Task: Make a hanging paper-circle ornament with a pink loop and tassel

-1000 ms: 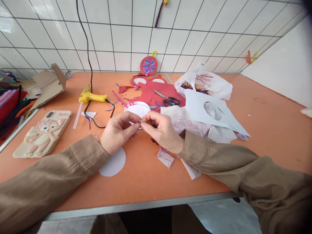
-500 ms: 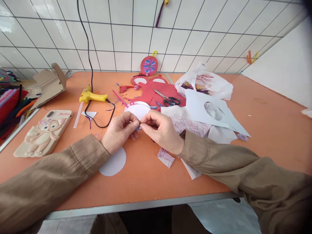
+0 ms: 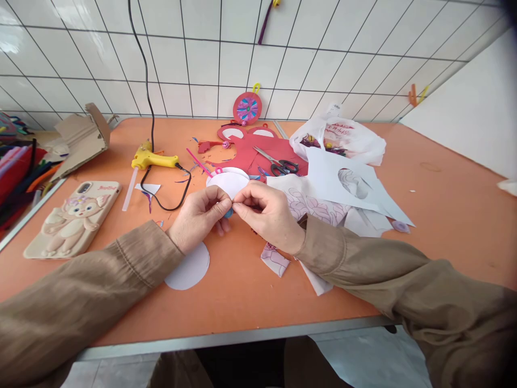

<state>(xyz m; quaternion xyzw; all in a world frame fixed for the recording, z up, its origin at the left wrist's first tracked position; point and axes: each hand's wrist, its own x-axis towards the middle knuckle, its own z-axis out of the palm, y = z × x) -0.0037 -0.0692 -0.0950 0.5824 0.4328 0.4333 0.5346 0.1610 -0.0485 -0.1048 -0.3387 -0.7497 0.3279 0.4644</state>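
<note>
Nearest me on the orange table (image 3: 242, 307), a white paper disc (image 3: 189, 271) lies partly under my left cuff (image 3: 151, 250), with a patterned fabric scrap (image 3: 276, 261) off to its right. Just past them my left hand (image 3: 197, 218) and right hand (image 3: 266, 215) meet, thumb and forefinger of each pinching a tiny piece (image 3: 232, 201) at the tips; it is too covered to name. Something blue (image 3: 229, 213) shows below the pinch; whether I grip it, I cannot tell. I judge this fine two-handed fingertip work, the next move calling for light, even pressure so nothing slips. Beyond sit a second paper disc (image 3: 230, 183), black-handled scissors (image 3: 278, 164) on red sheet (image 3: 248, 153) and a yellow glue gun (image 3: 153, 159); farthest, a round red ornament (image 3: 247, 109) by the tiled wall (image 3: 169, 62).
</note>
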